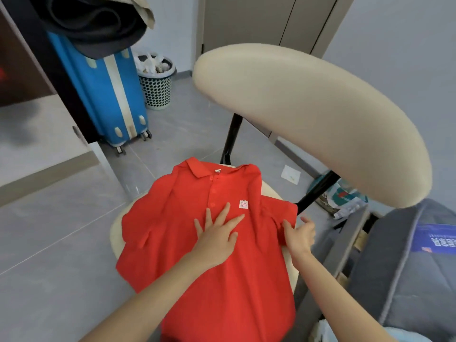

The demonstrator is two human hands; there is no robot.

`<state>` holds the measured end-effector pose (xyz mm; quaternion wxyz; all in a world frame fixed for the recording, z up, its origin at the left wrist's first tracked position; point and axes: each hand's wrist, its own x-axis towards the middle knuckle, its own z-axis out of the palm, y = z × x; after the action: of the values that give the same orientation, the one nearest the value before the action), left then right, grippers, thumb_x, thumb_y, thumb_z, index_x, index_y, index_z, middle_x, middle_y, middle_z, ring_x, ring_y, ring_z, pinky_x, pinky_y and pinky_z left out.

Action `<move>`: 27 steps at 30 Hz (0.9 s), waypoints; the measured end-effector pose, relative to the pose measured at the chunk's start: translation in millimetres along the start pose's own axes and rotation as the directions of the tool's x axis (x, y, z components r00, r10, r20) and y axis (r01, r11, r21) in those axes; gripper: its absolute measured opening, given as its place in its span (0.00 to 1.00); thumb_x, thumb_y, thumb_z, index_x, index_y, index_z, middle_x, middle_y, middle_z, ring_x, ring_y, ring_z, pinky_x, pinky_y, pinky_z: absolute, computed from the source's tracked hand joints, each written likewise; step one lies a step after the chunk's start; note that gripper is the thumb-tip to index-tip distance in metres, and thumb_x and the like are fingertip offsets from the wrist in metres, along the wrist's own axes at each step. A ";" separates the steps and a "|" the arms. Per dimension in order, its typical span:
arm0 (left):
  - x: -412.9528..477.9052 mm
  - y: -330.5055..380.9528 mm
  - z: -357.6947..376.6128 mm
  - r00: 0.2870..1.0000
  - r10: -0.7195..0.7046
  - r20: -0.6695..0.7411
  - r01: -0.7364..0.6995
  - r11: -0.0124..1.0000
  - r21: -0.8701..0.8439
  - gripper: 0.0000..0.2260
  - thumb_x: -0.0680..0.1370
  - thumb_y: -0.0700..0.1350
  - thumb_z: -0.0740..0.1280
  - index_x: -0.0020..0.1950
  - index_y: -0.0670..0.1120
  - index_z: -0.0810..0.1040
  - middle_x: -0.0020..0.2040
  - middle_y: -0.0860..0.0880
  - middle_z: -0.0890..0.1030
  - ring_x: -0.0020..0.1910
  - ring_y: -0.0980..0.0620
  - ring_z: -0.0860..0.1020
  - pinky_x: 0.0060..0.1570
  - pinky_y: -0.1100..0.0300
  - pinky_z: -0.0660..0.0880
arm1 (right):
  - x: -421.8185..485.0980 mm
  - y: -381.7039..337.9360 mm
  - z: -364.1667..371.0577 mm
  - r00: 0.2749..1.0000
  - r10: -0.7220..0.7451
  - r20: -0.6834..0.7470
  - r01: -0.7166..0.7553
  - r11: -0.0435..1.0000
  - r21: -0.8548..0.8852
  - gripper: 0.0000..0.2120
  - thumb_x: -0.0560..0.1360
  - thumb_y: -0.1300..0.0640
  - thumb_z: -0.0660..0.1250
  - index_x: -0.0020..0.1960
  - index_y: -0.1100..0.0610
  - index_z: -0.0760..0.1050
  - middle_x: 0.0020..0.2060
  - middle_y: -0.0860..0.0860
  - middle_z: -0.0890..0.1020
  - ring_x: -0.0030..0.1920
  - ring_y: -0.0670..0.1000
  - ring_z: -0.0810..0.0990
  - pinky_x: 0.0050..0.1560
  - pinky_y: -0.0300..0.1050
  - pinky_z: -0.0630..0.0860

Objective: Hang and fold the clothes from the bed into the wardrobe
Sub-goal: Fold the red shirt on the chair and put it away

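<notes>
A red polo shirt (172, 230) with a small white chest logo lies face up, spread over the seat of a cream chair (311, 112), collar toward the chair's back. My left hand (217, 235) presses flat on the shirt's chest, fingers straight and spread. My right hand (299, 234) pinches the edge of the shirt's sleeve at the right side of the seat. The shirt's hem hangs off the near edge of the seat.
A blue suitcase (108, 95) stands at the left with dark clothes (93, 23) piled on top. A mesh bin (156, 82) sits behind it. A grey bed (407, 267) lies at the right, beige wardrobe doors (259, 21) at the back, paper scraps (291, 174) on the tiled floor.
</notes>
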<state>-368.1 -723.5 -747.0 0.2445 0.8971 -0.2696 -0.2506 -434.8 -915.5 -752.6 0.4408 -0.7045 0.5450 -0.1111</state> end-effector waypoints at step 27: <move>-29.0 58.3 27.2 0.943 -0.294 0.155 0.183 0.849 0.495 0.33 0.79 0.61 0.61 0.77 0.63 0.45 0.79 0.49 0.40 0.73 0.35 0.60 0.69 0.39 0.63 | 37.6 92.5 -83.1 0.659 0.476 0.583 -0.714 0.639 0.286 0.22 0.77 0.43 0.65 0.60 0.59 0.68 0.56 0.58 0.74 0.60 0.60 0.73 0.61 0.56 0.73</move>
<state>-426.1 -757.1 -724.8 -0.0475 0.9217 -0.2342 -0.3055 -535.3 -991.2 -784.7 0.7301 -0.3447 0.5847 0.0790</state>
